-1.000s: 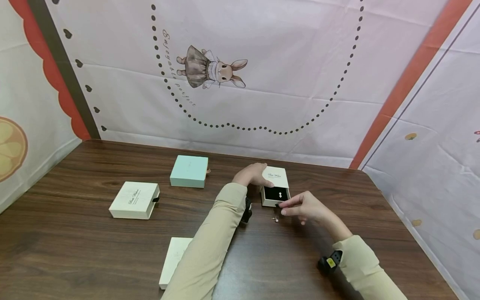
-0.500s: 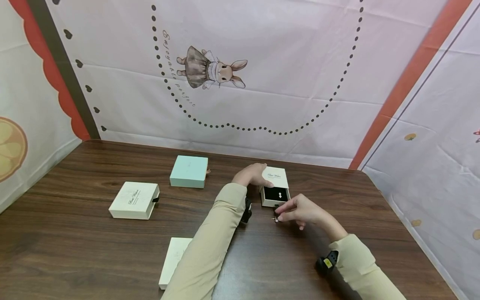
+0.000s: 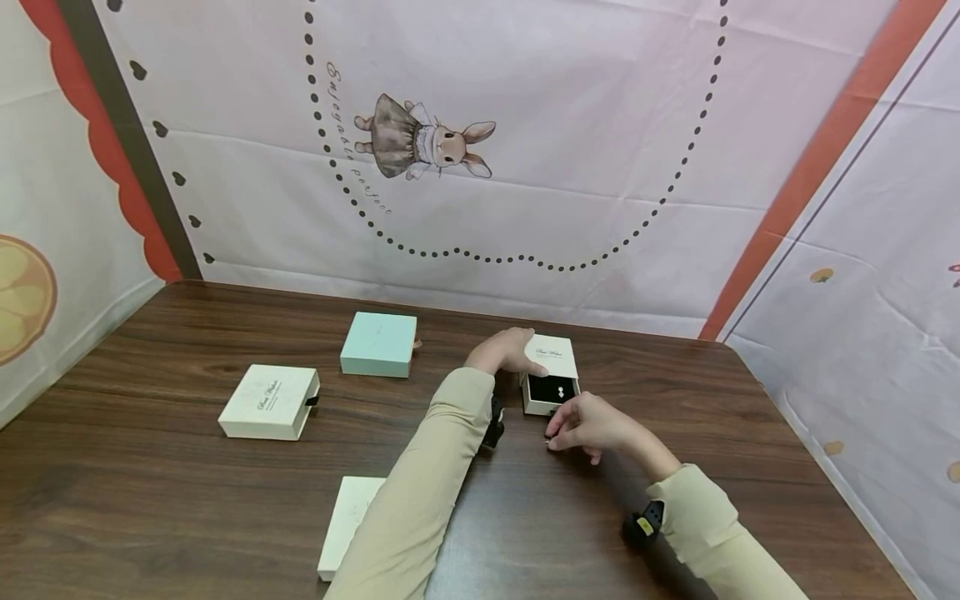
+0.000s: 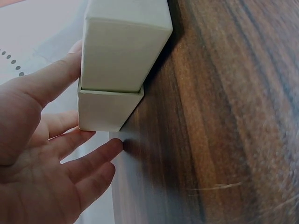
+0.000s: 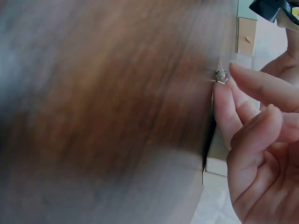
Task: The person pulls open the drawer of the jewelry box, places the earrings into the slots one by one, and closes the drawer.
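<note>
In the head view, a cream jewelry box (image 3: pixel 553 355) stands at the back right, its drawer (image 3: pixel 534 407) partly slid out. A pair of small shiny pieces (image 3: pixel 560 392) sits on the drawer's black lining. My left hand (image 3: pixel 510 350) holds the box sleeve from the left, thumb and fingers against it; the left wrist view shows fingers at the box (image 4: pixel 126 56). In front of the drawer, my right hand (image 3: pixel 590 422) has thumb and finger at a small pearl earring (image 5: pixel 222 75) on the tabletop, its tips meeting the earring from both sides. The head view mostly hides the earring.
A mint box (image 3: pixel 378 343) and another cream box (image 3: pixel 270 400) stand to the left on the dark wood table (image 3: pixel 150 500). A further cream box (image 3: pixel 347 525) lies partly under my left forearm. A printed cloth (image 3: pixel 600 125) rises behind the table.
My right hand has moved down and left from the drawer's front to the earring on the table, and its fingertips have closed in on it. The left hand stays on the box.
</note>
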A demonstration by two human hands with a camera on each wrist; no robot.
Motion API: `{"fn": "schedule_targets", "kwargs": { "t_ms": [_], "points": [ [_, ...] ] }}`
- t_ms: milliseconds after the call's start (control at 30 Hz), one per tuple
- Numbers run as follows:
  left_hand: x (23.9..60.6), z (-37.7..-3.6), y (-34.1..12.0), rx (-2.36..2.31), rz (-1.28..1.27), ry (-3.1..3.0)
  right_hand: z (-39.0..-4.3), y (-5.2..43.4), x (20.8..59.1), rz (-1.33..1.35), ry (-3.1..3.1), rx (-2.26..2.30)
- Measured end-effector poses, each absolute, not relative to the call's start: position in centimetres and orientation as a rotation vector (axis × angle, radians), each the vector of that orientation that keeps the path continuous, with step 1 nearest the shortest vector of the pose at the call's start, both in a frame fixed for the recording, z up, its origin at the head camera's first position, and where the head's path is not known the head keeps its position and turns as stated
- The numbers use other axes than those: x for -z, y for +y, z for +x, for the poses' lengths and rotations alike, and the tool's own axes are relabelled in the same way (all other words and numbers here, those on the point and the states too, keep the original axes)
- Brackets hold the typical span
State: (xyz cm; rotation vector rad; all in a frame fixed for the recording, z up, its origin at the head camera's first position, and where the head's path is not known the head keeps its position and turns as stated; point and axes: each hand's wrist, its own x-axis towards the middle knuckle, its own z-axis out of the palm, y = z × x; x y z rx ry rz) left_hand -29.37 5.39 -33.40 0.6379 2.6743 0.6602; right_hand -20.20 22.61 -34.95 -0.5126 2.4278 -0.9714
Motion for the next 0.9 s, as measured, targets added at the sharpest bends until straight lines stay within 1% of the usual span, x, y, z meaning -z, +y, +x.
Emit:
{"fn": "schedule_targets", "kwargs": {
  "t_ms": [167, 467, 900],
  "points": [
    [33.5, -29.4, 5.4, -0.661, 0.643, 2.676, -20.1, 22.3, 34.9, -0.514, 2.452, 0.925],
    [33.5, -29.4, 5.4, -0.659, 0.648, 2.676, -19.7, 22.3, 34.7, -0.608, 2.508, 0.883],
    [33.4, -29.4, 5.3, -0.698, 0.635, 2.675, -20.3, 23.8, 34.2, -0.614, 2.482, 1.045]
  ]
}}
